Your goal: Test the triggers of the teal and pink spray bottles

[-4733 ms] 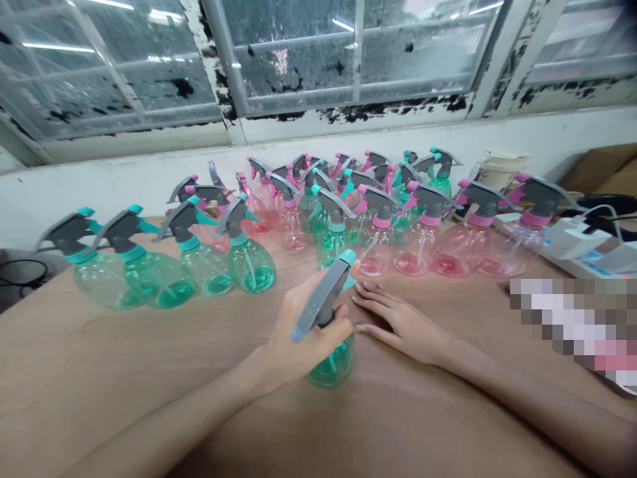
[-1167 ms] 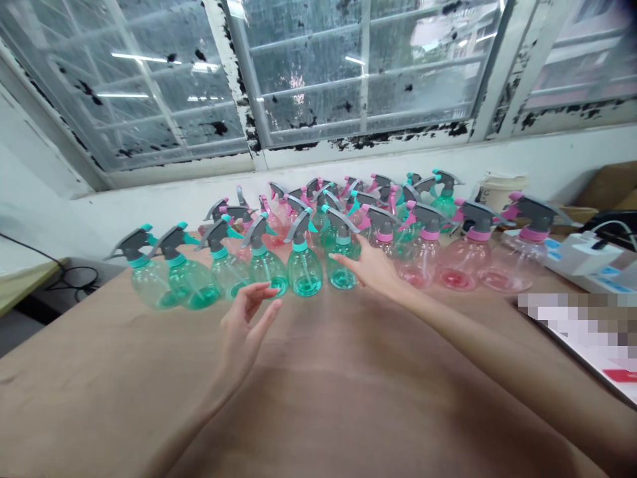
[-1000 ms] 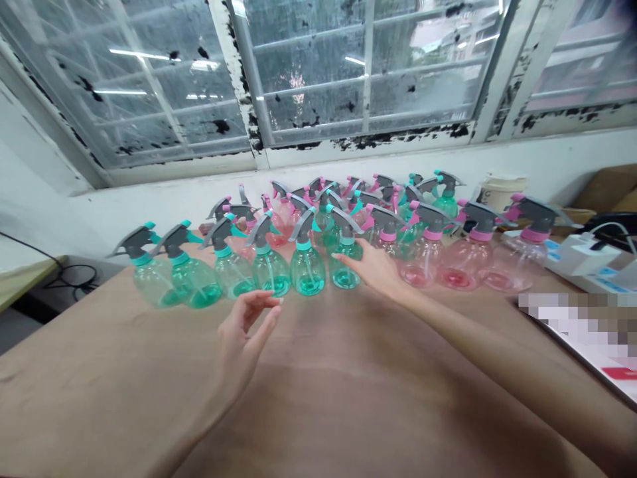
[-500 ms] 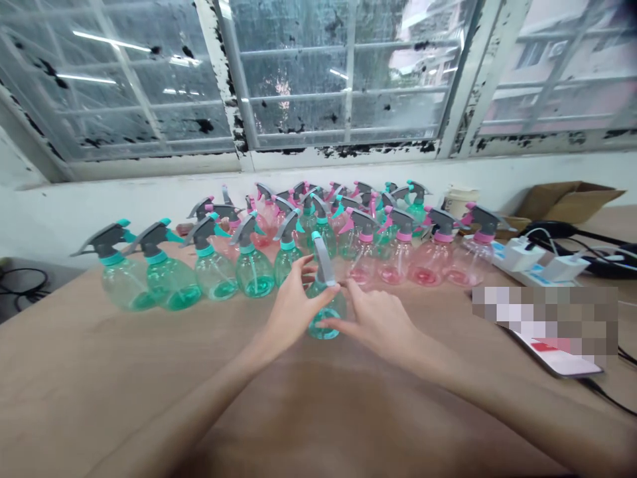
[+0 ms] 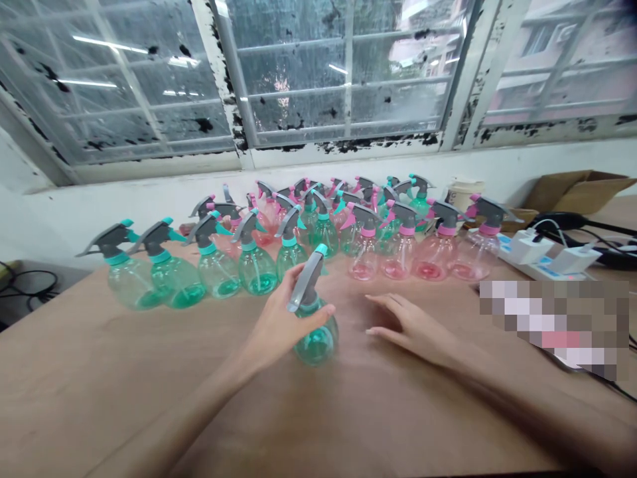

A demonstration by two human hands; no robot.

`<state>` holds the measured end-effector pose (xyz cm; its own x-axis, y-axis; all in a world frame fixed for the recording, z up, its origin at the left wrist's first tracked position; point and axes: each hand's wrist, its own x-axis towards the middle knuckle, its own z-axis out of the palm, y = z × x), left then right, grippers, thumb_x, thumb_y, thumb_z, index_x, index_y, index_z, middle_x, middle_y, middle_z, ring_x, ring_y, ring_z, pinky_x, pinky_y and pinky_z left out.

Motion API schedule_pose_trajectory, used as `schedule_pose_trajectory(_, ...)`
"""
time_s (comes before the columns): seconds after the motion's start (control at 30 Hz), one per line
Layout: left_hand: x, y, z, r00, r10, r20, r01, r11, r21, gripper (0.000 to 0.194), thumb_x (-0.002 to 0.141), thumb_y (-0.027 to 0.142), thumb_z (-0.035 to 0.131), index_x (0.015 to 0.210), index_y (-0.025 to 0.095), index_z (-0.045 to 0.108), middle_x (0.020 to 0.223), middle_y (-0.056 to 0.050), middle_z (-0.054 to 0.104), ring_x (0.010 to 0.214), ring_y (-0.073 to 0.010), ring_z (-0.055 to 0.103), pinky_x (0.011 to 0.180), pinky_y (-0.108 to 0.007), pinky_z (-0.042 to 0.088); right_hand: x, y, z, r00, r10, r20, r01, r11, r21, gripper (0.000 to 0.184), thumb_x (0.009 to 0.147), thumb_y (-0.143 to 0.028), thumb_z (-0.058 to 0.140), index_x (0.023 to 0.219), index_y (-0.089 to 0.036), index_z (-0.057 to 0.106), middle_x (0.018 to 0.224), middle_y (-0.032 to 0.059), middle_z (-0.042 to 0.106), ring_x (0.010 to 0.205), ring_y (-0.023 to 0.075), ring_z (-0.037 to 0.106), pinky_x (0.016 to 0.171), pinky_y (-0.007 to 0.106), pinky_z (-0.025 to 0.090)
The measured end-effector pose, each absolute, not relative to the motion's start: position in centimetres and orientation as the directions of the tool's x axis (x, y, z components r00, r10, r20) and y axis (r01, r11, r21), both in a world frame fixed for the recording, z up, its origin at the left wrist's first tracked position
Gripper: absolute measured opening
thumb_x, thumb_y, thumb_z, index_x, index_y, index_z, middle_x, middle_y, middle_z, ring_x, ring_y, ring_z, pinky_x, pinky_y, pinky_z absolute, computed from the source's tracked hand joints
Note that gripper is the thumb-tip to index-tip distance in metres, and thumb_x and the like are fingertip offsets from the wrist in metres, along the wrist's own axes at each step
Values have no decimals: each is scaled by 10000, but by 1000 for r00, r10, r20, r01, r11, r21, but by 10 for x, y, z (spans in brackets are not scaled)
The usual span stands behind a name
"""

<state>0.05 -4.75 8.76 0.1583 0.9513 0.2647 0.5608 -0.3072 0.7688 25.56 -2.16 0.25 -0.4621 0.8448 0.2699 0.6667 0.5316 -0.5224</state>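
Note:
A green see-through spray bottle (image 5: 316, 342) with a grey and teal trigger head stands near the middle of the table, slightly tilted. My left hand (image 5: 283, 318) is wrapped round its neck and upper body, thumb across the front. Some green liquid shows in its base. To the right of the bottle, my right hand (image 5: 411, 325) is apart from it, fingers stretched out and holding nothing. Just behind my left hand stands another green spray bottle (image 5: 291, 255). A pink spray bottle (image 5: 362, 255) stands beyond my right hand.
Several green spray bottles (image 5: 178, 282) line the left, and several pink ones (image 5: 432, 255) the right, with more crowded behind. On the right are a power strip (image 5: 552, 262) with white chargers, a blurred-out flat device (image 5: 557, 332), a cardboard box (image 5: 580, 196) and a white tub (image 5: 465, 192).
The green spray bottle has come out of the row toward me. Half a second ago both hands were at it; now only my left hand grips it, and my right has drawn away rightward.

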Motion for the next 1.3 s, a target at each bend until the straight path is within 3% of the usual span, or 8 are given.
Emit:
schedule_pose_trajectory(0.2, -4, -35, 99, 293, 877, 381, 344, -468, 814, 646, 770, 375, 689, 1340, 269, 406, 1321, -88, 538, 1100, -262, 569, 830, -331, 480, 272, 7, -18, -552, 780, 295, 665, 625, -408, 561, 899, -544, 517, 1350, -211, 501, 1463, 114, 461, 1345, 268, 431, 1106, 470, 371)
schedule_pose_trajectory(0.27, -4, -31, 99, 334, 862, 382, 291, -480, 828, 555, 791, 350, 657, 1293, 261, 439, 1192, -79, 601, 842, -195, 623, 662, -271, 476, 269, 10, -17, -570, 771, 285, 666, 636, -389, 591, 907, -553, 498, 1379, -199, 482, 1486, 114, 435, 1377, 269, 388, 1122, 471, 351)
schedule_pose_trajectory(0.33, -3, -28, 99, 394, 858, 329, 271, -451, 851, 461, 821, 314, 616, 1251, 264, 457, 1006, -38, 644, 531, -100, 511, 490, -223, 389, 265, 13, -14, -573, 773, 274, 674, 634, -379, 621, 906, -565, 489, 1401, -189, 464, 1479, 117, 445, 1375, 275, 390, 1120, 479, 354)
schedule_pose_trajectory(0.4, 0, -25, 98, 417, 857, 303, 284, -440, 852, 376, 826, 270, 591, 1187, 262, 487, 911, -8, 643, 445, -74, 416, 467, -221, 365, 262, 17, -11, -574, 775, 263, 681, 631, -371, 636, 906, -572, 483, 1402, -174, 464, 1458, 119, 473, 1360, 277, 415, 1111, 477, 370)
schedule_pose_trajectory(0.57, 9, -20, 95, 391, 842, 371, 309, -500, 809, 362, 778, 213, 554, 1138, 252, 544, 800, 6, 626, 576, -149, 551, 688, -317, 485, 261, 21, -8, -559, 786, 263, 690, 617, -379, 608, 910, -562, 485, 1367, -161, 504, 1419, 115, 522, 1326, 267, 463, 1100, 459, 392)
schedule_pose_trajectory(0.87, 25, -9, 96, 383, 808, 448, 346, -575, 742, 165, 708, 231, 502, 870, 236, 536, 763, -4, 554, 602, -168, 515, 600, -310, 464, 263, 19, -16, -496, 827, 264, 709, 562, -426, 569, 926, -520, 474, 1376, -172, 476, 1404, 141, 530, 1305, 292, 487, 1062, 515, 421)
schedule_pose_trajectory(1.1, 19, -12, 94, 408, 806, 429, 389, -578, 717, 37, 867, 275, 498, 863, 243, 518, 734, 10, 545, 561, -145, 503, 538, -274, 443, 263, 19, -18, -501, 823, 268, 702, 568, -430, 539, 930, -497, 484, 1375, -194, 469, 1410, 124, 527, 1318, 284, 474, 1072, 518, 415)
schedule_pose_trajectory(1.3, 21, -9, 94, 409, 798, 443, 388, -591, 707, 73, 845, 292, 520, 887, 244, 555, 726, 9, 550, 571, -155, 512, 577, -295, 452, 264, 19, -17, -513, 821, 253, 703, 570, -425, 535, 943, -491, 454, 1366, -164, 473, 1416, 133, 519, 1327, 280, 463, 1080, 511, 411)
